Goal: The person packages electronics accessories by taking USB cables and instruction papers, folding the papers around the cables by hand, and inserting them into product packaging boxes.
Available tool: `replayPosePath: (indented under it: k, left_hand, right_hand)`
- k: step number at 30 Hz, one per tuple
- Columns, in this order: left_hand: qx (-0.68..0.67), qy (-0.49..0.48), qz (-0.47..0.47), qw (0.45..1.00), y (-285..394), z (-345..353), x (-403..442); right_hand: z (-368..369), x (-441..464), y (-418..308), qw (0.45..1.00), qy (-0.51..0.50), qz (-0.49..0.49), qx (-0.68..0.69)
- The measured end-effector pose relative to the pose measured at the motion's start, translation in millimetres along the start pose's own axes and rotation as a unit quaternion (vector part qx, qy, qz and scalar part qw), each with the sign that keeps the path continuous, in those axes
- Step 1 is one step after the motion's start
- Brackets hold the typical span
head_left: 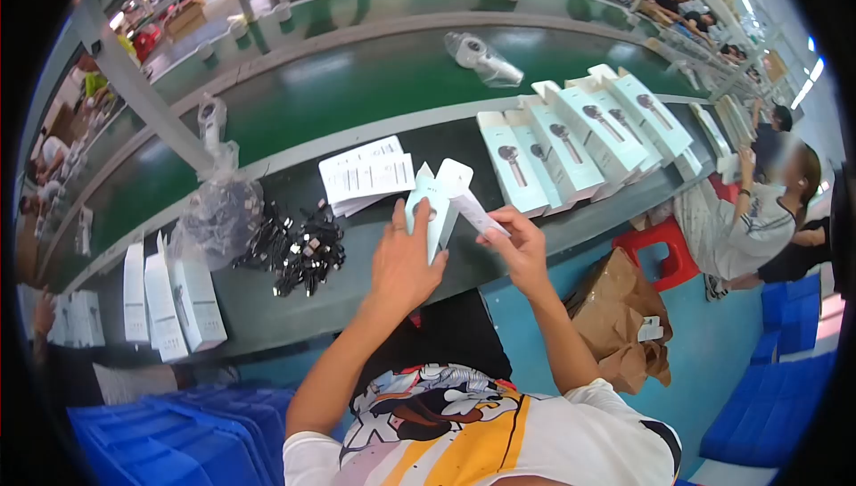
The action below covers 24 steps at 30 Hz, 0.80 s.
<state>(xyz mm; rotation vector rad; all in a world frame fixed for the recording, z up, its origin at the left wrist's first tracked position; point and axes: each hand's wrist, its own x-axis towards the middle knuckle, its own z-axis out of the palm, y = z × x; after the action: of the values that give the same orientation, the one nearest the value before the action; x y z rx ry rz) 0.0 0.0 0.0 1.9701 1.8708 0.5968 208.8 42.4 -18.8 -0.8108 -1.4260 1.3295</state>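
My left hand is closed around a narrow pale-green and white carton, its top flaps standing open. Between the thumb and fingers of my right hand is a folded white printed leaflet, at the carton's open end; I cannot tell whether its tip is inside. A stack of printed leaflets lies just beyond my left hand. Left of that hand is a pile of short black cables with metal plugs. To the right, several similar cartons lean in a row, some with open flaps.
A green conveyor belt runs behind the workbench, carrying a bagged white device. Clear plastic bags and more cartons are at left. A red stool, brown paper and blue crates surround me. A co-worker sits at right.
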Motion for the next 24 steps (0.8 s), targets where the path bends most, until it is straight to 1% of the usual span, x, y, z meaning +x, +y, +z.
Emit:
replayPosePath:
  k: [2, 3, 5, 8, 11, 13, 14, 17, 18, 21, 22, 24]
  left_hand:
    - [0.031, 0.007, 0.012, 0.999, -10, -27, -35]
    - [-0.005, 0.007, 0.013, 1.000, 1, 3, -18]
    - [0.013, -0.013, 0.023, 1.000, -15, -15, -26]
    - [0.008, -0.011, 0.024, 1.000, -16, -28, -33]
    - [0.011, -0.016, 0.025, 0.999, -21, -33, -36]
    - [0.037, -0.017, 0.032, 0.999, -21, -43, -39]
    - [0.034, -0.020, 0.036, 0.999, -25, -45, -44]
    - [0.051, -0.032, 0.054, 0.997, -34, -54, -48]
    - [0.060, -0.039, 0.063, 0.995, -36, -59, -49]
    - [0.057, -0.054, 0.077, 0.994, -45, -61, -50]
    - [0.051, -0.059, 0.091, 0.993, -46, -61, -51]
    - [0.045, -0.044, 0.105, 0.992, -49, -60, -51]
  right_hand:
    - [23, -2, 10, 1.000, -0.024, 0.003, 0.016]
    - [-15, 12, 22, 0.999, -0.030, 0.020, -0.010]
    - [-4, 31, 40, 0.998, -0.044, 0.023, -0.028]
    - [-12, 44, 63, 0.995, -0.020, 0.013, -0.095]
    - [-11, 48, 60, 0.998, -0.006, 0.047, -0.032]
    - [-8, 44, 51, 0.999, -0.029, 0.034, -0.024]
    - [-2, 38, 39, 0.998, -0.011, 0.058, -0.030]
    - [-4, 38, 22, 0.974, -0.058, -0.071, -0.209]
    - [-2, 38, 15, 0.966, -0.054, -0.102, -0.232]
    - [-8, 35, 11, 0.956, -0.079, -0.080, -0.272]
    - [-10, 35, 6, 0.941, -0.104, -0.101, -0.306]
    - [-7, 38, -2, 0.932, -0.128, -0.087, -0.328]
